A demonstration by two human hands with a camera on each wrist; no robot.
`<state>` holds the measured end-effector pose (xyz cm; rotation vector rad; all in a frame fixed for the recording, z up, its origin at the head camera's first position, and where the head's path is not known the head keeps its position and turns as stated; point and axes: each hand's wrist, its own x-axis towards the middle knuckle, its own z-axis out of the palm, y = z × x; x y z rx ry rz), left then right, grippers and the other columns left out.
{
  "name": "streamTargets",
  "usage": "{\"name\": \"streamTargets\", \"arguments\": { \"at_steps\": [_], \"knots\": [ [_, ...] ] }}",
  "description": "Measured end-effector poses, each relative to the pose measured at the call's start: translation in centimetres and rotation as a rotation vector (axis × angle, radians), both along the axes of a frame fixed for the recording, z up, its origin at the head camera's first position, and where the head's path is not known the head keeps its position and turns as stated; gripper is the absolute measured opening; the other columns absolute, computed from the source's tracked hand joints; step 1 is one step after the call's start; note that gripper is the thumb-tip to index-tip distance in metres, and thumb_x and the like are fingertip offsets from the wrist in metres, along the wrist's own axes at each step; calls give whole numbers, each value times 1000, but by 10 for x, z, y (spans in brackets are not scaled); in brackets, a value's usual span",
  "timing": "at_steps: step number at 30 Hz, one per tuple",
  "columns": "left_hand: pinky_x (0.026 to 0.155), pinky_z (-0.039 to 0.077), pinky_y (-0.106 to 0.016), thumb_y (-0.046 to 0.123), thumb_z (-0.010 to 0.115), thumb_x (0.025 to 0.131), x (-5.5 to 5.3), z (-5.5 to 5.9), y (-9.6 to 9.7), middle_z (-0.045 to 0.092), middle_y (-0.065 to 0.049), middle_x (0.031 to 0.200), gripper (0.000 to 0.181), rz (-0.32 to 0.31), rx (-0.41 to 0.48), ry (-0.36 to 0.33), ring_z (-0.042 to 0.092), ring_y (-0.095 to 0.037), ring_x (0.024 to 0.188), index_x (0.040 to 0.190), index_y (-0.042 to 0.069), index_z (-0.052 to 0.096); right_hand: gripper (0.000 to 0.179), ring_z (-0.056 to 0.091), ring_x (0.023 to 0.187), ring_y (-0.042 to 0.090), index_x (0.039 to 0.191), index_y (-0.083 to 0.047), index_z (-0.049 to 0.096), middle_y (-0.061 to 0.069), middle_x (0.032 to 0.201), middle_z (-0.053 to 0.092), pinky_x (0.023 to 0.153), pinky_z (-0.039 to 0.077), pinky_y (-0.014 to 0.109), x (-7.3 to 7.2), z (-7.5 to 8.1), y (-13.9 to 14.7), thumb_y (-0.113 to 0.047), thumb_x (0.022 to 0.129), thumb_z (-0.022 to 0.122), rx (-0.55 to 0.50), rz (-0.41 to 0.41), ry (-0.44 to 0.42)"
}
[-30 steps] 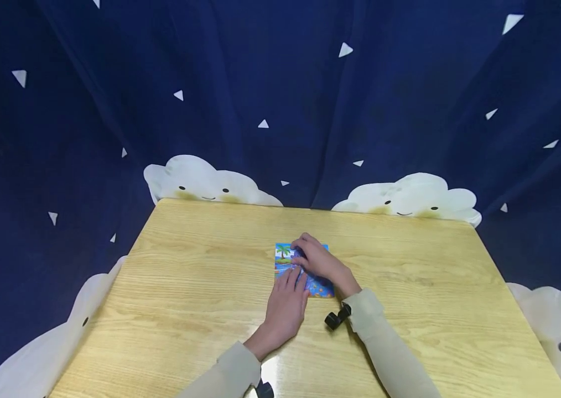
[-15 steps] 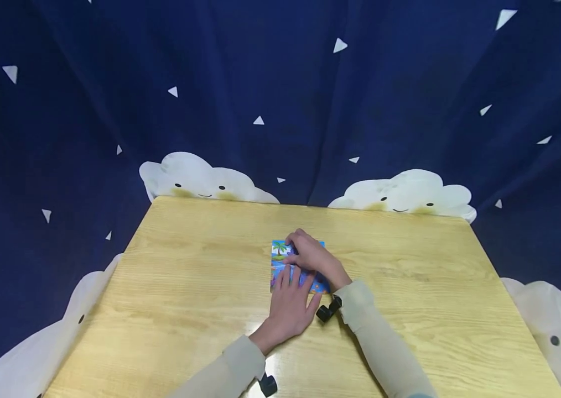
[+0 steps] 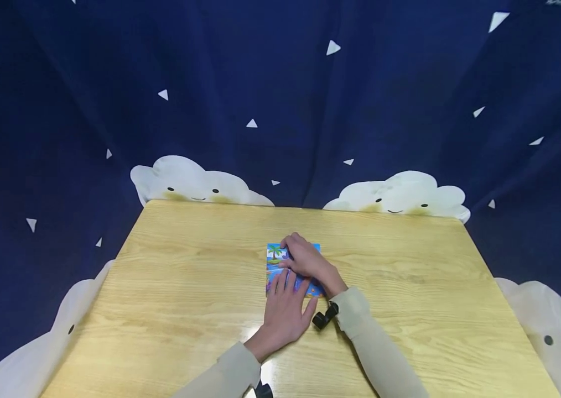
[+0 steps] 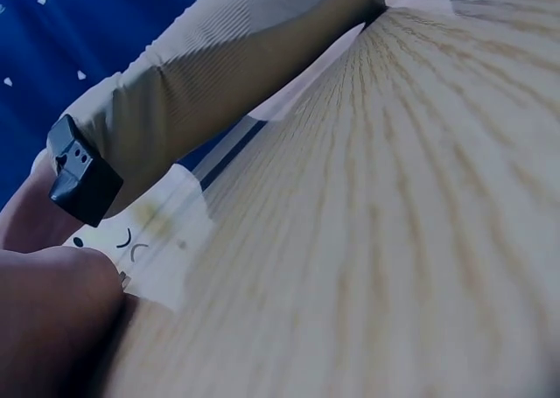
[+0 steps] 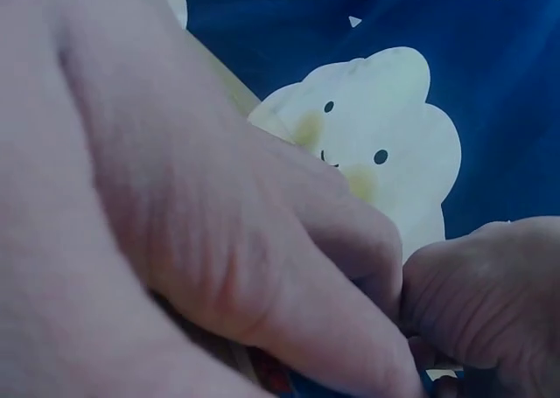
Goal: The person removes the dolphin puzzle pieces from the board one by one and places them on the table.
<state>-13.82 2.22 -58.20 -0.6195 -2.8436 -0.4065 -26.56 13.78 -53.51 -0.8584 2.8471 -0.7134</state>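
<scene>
A square, colourful seaside picture [image 3: 273,255] with a palm tree lies on the wooden table, partly covered by both hands. My left hand [image 3: 282,318] rests over its near edge with straight, spread fingers and the thumb out to the right. Above it, my right hand [image 3: 306,260] bends over the upper part of the picture, thumb and fingers curved down to the surface. In the right wrist view the right hand [image 5: 219,223] fills much of the frame, close beside the left hand [image 5: 490,302]. I cannot tell whether the right fingers pinch anything.
Bare wood of the table [image 3: 186,287] surrounds the picture. A dark blue curtain [image 3: 280,83] with white triangles and smiling clouds hangs behind and at the sides. Each wrist carries a small black camera, the right one [image 3: 325,316] close to the left thumb.
My left hand has spread its fingers and moved its thumb outward to the right. The right hand stays bent over the picture. The whole head view has shifted slightly.
</scene>
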Motion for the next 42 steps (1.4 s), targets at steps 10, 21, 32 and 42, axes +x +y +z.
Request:
{"name": "streamTargets", "arguments": {
  "at_steps": [10, 21, 32, 42],
  "knots": [
    [121, 21, -56, 54, 36, 108, 0, -1, 0, 42, -17, 157, 56, 11, -16, 5, 31, -40, 151, 153, 24, 52, 44, 57, 104, 27, 123, -5, 60, 11, 120, 58, 94, 48, 45, -3, -2, -1, -28, 93, 81, -20, 12, -13],
    [121, 21, -57, 52, 39, 108, -1, 0, 0, 39, -15, 160, 57, 5, 2, -11, 30, -39, 152, 157, 25, 48, 45, 55, 104, 25, 123, -3, 58, 11, 121, 55, 97, 48, 44, -5, -5, 2, -23, 91, 83, -133, 13, -87],
    [122, 22, -56, 53, 37, 109, 0, 5, -1, 41, -16, 160, 56, 2, 0, -34, 29, -38, 154, 155, 24, 49, 47, 55, 103, 26, 128, 0, 63, 14, 122, 59, 93, 48, 45, -7, -7, 9, -21, 90, 84, -213, 77, -44],
    [120, 22, -54, 53, 37, 109, -2, -1, -7, 42, -14, 160, 56, -20, 21, -33, 30, -35, 152, 156, 25, 48, 47, 58, 95, 21, 133, -1, 61, 10, 106, 63, 87, 49, 36, -10, -10, 12, -15, 92, 79, -316, 141, -118]
  ]
}}
